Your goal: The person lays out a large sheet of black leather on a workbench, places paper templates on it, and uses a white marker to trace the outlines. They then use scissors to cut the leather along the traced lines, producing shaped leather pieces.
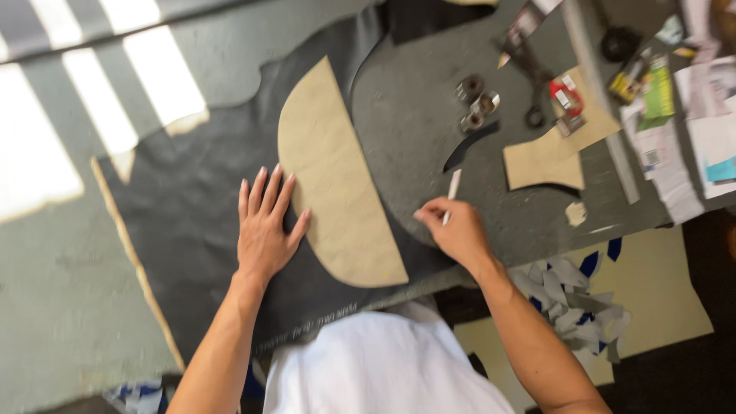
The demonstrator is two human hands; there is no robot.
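A tan half-oval cardboard pattern point(333, 172) lies on a sheet of dark leather-like material point(199, 199) spread over the grey worktable point(414, 115). My left hand point(264, 226) rests flat on the dark sheet, fingers spread, with the thumb touching the pattern's left edge. To the right of the pattern's straight edge, my right hand point(454, 230) pinches a thin white marking stick point(453, 190) whose upper end points away from me.
Three round metal weights point(475, 103), scissors point(533, 84), a smaller tan pattern piece point(548, 153) and a dark curved offcut point(468, 146) lie on the table's right part. Papers and small packets point(675, 107) crowd the far right. Scraps point(571, 295) litter the floor below.
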